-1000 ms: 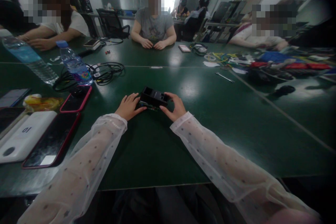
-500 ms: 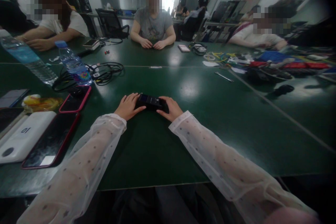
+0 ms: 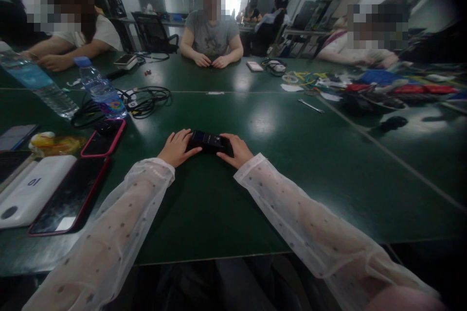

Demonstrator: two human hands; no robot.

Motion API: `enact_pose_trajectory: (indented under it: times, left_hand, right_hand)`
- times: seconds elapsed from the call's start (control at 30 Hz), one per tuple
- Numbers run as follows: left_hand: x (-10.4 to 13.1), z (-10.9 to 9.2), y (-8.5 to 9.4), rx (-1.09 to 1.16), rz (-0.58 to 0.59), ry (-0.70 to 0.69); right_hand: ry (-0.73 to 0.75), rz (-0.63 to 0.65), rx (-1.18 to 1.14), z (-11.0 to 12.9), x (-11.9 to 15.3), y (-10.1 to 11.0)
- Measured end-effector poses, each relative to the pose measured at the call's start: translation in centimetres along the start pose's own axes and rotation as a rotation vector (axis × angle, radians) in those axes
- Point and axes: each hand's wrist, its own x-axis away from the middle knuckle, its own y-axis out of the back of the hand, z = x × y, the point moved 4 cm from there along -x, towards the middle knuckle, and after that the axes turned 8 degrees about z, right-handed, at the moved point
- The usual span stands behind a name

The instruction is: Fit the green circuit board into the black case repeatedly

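Observation:
A small black device (image 3: 208, 141) with a dark screen and pale markings lies at the middle of the green table. My left hand (image 3: 178, 147) grips its left end, thumb along the near edge and fingers over the far side. On the right end, my right hand (image 3: 236, 149) holds it the same way, with the thumb in front. Parts of both ends are covered by my fingers. Sheer white sleeves with dark stars cover both forearms.
Left of me lie a red-edged phone (image 3: 71, 197), a white power bank (image 3: 34, 189) and a pink-cased phone (image 3: 104, 138). Two water bottles (image 3: 100, 87) stand beside black cables (image 3: 151, 102). A wrench (image 3: 310, 106) and a cluttered pile (image 3: 386, 87) are at right. Co-workers sit around the table (image 3: 215, 214).
Both hands and the black device look the same as before. The whole view has shifted very slightly.

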Motion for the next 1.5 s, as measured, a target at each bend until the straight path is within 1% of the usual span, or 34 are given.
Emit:
enact_pose_trajectory:
  times: [0.9, 1.37, 1.5]
  left_hand:
    - [0.09, -0.07, 0.07, 0.001, 0.005, 0.002]
    - [0.14, -0.37, 0.32, -0.02, 0.012, 0.015]
    - [0.09, -0.29, 0.26, -0.012, 0.01, 0.009]
  right_hand:
    - [0.019, -0.008, 0.022, -0.31, -0.09, -0.27]
    - [-0.025, 0.012, 0.021, -0.3, -0.14, -0.36]
    - [-0.015, 0.011, 0.0, -0.3, -0.06, -0.31]
